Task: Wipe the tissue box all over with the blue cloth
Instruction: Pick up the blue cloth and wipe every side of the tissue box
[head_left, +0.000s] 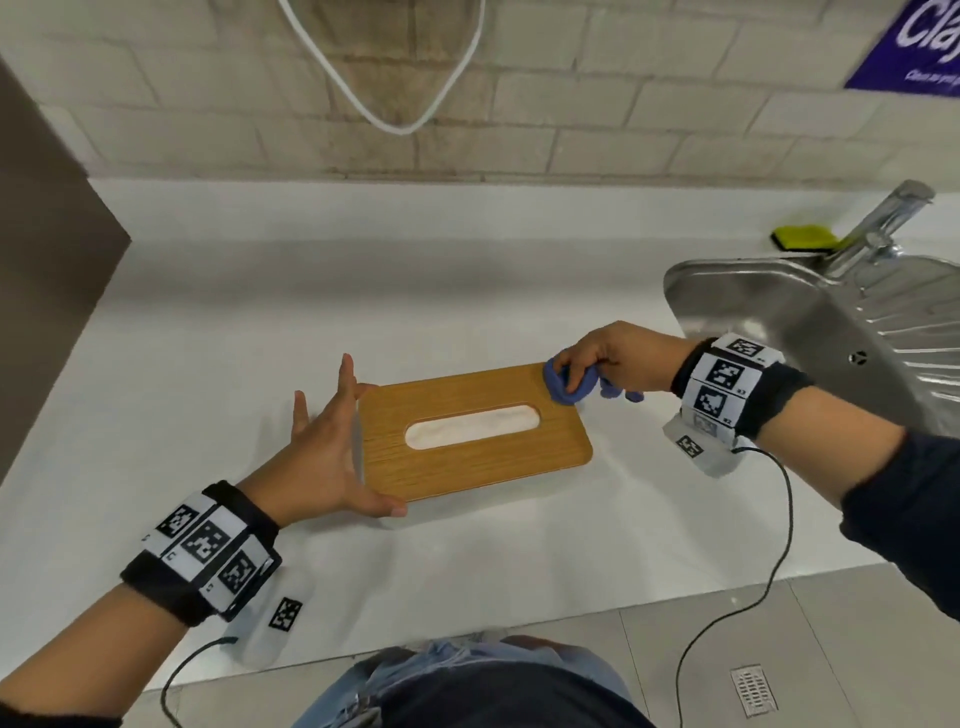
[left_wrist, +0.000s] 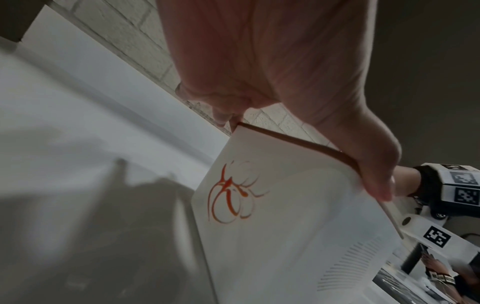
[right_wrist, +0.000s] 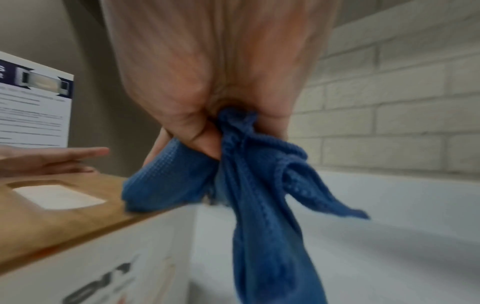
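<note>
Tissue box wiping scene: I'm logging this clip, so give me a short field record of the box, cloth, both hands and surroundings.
box: white tissue box with a wooden lid, upright on the white counter
cloth: bunched blue waffle cloth, pressed on the lid's far right corner, tail hanging off the edge
right hand: grips the cloth
left hand: fingers straight, braces the box's left end
nearby: steel sink, yellow sponge

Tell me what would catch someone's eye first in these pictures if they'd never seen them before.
First the tissue box with its wooden lid, mid-counter, its near-left corner steadied by the left hand with straight fingers. Next the blue cloth, bunched in the right hand and pressed on the lid's far right corner. Then the steel sink at right.
</note>
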